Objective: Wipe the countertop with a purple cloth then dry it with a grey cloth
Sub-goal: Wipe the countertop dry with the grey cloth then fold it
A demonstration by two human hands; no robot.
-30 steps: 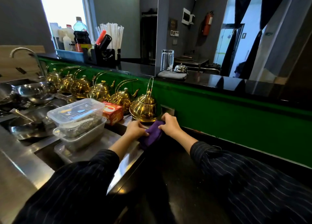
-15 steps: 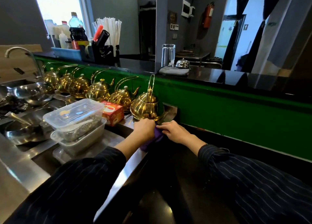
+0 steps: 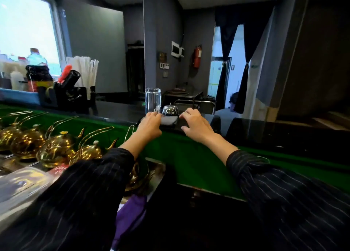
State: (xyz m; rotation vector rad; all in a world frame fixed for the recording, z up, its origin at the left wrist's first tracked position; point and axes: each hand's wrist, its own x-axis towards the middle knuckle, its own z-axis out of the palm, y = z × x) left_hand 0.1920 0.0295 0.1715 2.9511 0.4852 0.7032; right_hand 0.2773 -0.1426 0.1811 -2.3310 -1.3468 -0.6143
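The purple cloth lies crumpled and let go on the dark lower countertop, below my left sleeve. On the raised black ledge above the green wall lies the folded grey cloth, with a chrome bell standing on it. My left hand covers the cloth's left end with its fingers curled onto it. Just off the cloth's right end, my right hand has its fingers spread and holds nothing.
A clear glass stands right behind my left hand. A row of brass teapots lines the steel counter at the left, with a plastic tub in front. A black caddy with straws stands on the ledge at the left.
Both hands have left the purple cloth on the lower countertop and risen to the grey cloth on the upper ledge. The camera has tilted upward.
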